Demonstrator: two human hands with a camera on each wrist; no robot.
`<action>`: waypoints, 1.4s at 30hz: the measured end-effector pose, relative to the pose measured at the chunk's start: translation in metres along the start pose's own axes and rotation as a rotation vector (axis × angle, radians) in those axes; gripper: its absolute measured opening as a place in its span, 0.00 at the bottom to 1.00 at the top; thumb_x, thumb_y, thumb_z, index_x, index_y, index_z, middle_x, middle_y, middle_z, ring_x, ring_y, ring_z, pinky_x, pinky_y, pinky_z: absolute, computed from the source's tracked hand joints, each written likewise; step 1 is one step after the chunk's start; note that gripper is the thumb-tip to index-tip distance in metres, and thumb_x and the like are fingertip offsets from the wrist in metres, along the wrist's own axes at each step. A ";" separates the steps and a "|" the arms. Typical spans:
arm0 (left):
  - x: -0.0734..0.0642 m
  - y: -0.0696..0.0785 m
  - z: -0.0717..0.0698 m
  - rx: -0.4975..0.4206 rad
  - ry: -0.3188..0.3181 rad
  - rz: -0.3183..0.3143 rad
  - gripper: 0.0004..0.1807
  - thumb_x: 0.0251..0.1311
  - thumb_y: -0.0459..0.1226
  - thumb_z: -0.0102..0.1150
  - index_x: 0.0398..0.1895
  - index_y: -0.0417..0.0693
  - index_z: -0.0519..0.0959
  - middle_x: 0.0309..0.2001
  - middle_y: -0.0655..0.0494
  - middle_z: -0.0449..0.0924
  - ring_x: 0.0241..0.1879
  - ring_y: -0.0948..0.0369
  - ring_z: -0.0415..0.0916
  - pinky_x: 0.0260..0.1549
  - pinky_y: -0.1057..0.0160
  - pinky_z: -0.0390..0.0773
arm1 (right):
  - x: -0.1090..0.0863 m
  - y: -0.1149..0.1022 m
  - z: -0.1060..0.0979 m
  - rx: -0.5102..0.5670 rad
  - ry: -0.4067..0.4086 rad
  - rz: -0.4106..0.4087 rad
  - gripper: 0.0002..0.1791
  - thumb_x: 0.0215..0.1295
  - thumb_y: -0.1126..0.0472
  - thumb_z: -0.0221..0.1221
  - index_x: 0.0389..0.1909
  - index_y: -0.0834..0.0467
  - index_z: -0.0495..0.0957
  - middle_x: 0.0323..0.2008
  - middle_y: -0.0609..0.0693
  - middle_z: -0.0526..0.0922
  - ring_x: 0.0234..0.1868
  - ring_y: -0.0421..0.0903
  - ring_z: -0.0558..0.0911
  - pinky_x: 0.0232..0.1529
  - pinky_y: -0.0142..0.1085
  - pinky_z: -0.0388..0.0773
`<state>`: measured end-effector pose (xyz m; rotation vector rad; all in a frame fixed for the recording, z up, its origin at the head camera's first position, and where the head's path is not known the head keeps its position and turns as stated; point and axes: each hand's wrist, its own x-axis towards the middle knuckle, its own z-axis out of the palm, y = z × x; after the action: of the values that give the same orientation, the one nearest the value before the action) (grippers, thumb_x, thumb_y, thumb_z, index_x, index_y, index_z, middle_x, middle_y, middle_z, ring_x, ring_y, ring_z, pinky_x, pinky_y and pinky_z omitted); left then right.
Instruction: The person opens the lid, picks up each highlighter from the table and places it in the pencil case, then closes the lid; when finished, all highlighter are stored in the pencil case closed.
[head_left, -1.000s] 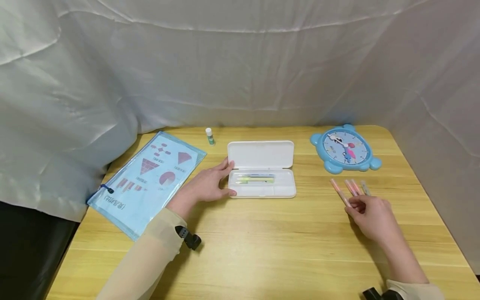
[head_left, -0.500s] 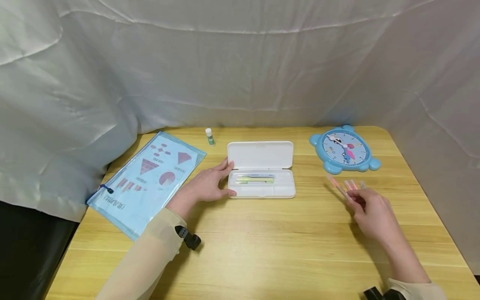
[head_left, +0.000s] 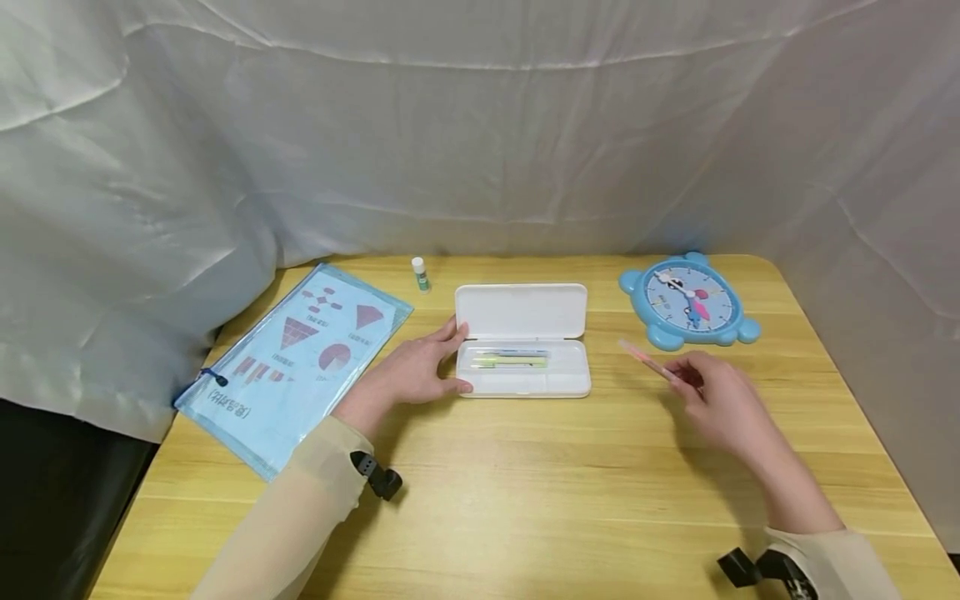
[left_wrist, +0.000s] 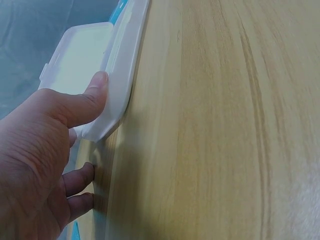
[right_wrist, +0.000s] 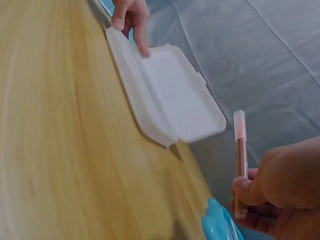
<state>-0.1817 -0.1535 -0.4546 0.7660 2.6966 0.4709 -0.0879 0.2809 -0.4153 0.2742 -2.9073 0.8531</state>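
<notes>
A white pencil case [head_left: 522, 382] lies open at mid-table, its lid [head_left: 521, 311] tilted back. Several slim pens [head_left: 512, 359], some yellow-green, lie inside. My left hand [head_left: 415, 367] holds the case's left end, thumb at the front edge [left_wrist: 100, 82] and a finger by the lid. Over the table to the right, my right hand [head_left: 723, 400] pinches a marker [right_wrist: 240, 155] with a clear cap and pinkish tip, pointing toward the case. Only one marker shows clearly in the right wrist view; whether others are behind it I cannot tell.
A blue toy clock [head_left: 690, 300] lies at the back right, beyond my right hand. A small glue stick [head_left: 421, 274] stands behind the case. On the left is a blue zip document pouch [head_left: 300, 358]. A grey curtain [head_left: 480, 150] closes off the back.
My right hand has picked up the several markers from the table and moved left with what it holds, toward the pencil case. The left hand and the case have stayed in place.
</notes>
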 end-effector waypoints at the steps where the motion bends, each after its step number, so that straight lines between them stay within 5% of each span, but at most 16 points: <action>1: 0.000 0.000 0.000 -0.003 0.000 0.001 0.57 0.65 0.64 0.65 0.86 0.54 0.46 0.85 0.53 0.38 0.77 0.43 0.59 0.72 0.47 0.65 | 0.003 -0.002 0.000 0.001 0.000 -0.013 0.07 0.70 0.72 0.66 0.47 0.65 0.85 0.37 0.55 0.86 0.37 0.53 0.82 0.39 0.49 0.80; 8: 0.000 0.000 0.001 -0.005 -0.003 -0.002 0.57 0.65 0.64 0.66 0.86 0.55 0.46 0.85 0.53 0.38 0.77 0.43 0.60 0.72 0.47 0.66 | 0.022 -0.019 0.006 0.018 0.030 -0.119 0.09 0.69 0.72 0.67 0.47 0.64 0.86 0.38 0.54 0.87 0.39 0.54 0.84 0.41 0.55 0.81; 28: 0.000 0.001 -0.002 0.006 -0.010 -0.001 0.56 0.66 0.65 0.64 0.86 0.55 0.44 0.85 0.54 0.35 0.76 0.43 0.61 0.72 0.47 0.67 | 0.083 -0.054 0.039 0.111 -0.047 -0.153 0.08 0.71 0.74 0.64 0.48 0.67 0.86 0.42 0.59 0.87 0.43 0.56 0.85 0.46 0.54 0.84; 42: 0.000 0.000 -0.001 -0.004 -0.003 0.004 0.56 0.66 0.64 0.65 0.86 0.55 0.45 0.85 0.54 0.35 0.76 0.43 0.61 0.72 0.46 0.66 | 0.106 -0.071 0.075 0.145 -0.141 -0.167 0.08 0.72 0.72 0.64 0.48 0.64 0.88 0.44 0.57 0.88 0.44 0.53 0.85 0.48 0.49 0.84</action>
<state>-0.1825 -0.1538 -0.4541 0.7703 2.6912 0.4749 -0.1804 0.1657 -0.4255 0.6029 -2.8986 1.0575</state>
